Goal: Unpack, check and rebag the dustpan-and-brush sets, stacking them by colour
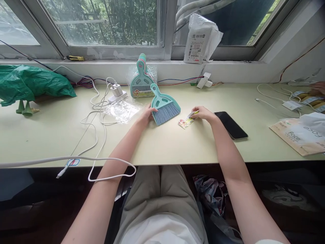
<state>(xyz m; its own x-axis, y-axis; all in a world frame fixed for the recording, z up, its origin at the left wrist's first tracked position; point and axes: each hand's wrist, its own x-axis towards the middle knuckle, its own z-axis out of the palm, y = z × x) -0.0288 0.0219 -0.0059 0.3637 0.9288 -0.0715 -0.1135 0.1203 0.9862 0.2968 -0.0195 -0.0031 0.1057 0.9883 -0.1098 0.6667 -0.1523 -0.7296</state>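
Observation:
My left hand (146,115) grips the left edge of a teal mini dustpan (162,99), thumb on top. A small brush (166,113) with grey bristles is nested in it, its bristles toward me. To the right, my right hand (201,113) pinches a colourful printed cardboard label (186,121) just above the table. Behind the held set, a stack of similar dustpan sets (142,76) leans by the window ledge, the front one wearing a printed label. Crumpled clear plastic wrapping (124,110) lies left of my left hand.
A black phone (231,125) lies beside my right forearm. White cables (95,127) and a charger (116,89) spread over the left side. A tissue pack (299,135) is at right, a green plastic bag (33,83) at left. Another person's hand (318,88) shows at far right.

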